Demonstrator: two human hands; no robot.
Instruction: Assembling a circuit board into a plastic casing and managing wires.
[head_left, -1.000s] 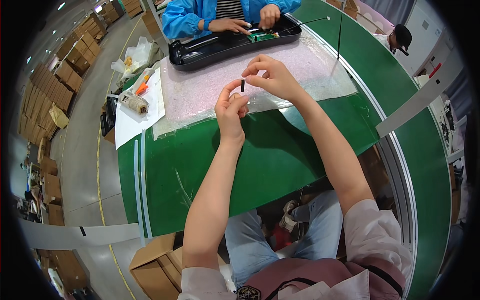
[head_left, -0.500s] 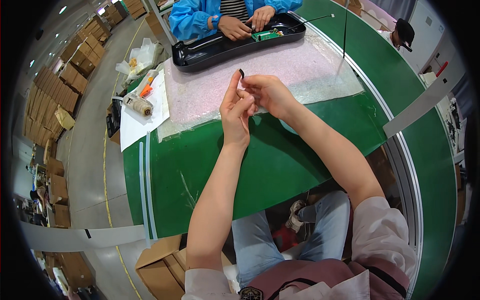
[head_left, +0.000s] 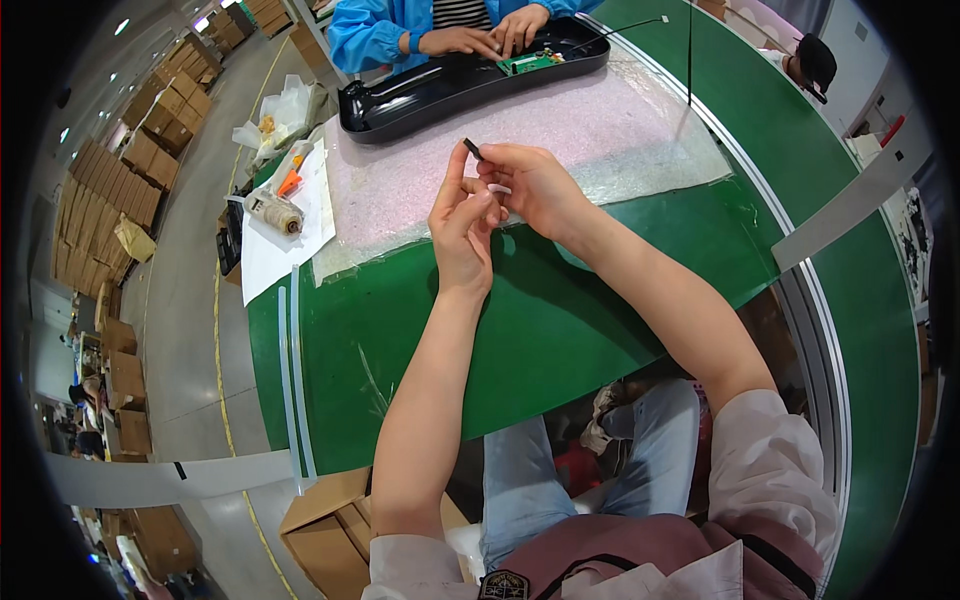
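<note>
Above the near edge of the padded mat, both my hands meet. The thumb and fingertips of my right hand (head_left: 540, 188) pinch a small black strip (head_left: 472, 150). The index finger of my left hand (head_left: 462, 222) points up, its tip touching or nearly touching the strip's upper end. My left thumb and other fingers are curled together; a small pale sliver shows between the hands, and I cannot make out what they hold. Beyond them lies a long black plastic housing (head_left: 400, 128) with a green circuit board (head_left: 530, 64) in it. A co-worker's hands (head_left: 500, 36) touch the board.
A pale bubble-wrap mat (head_left: 390, 190) covers part of the green table (head_left: 350, 360). At the left, a tape roll (head_left: 274, 212) and an orange-tipped tool (head_left: 290, 182) lie on white paper. Two pale strips (head_left: 295, 370) run along the left edge. A thin dark rod (head_left: 690, 60) rises at the right.
The black strip and my hands have shifted slightly left. The strip, curved before, now looks straighter and slants. The co-worker's left-side hand has shifted slightly left.
</note>
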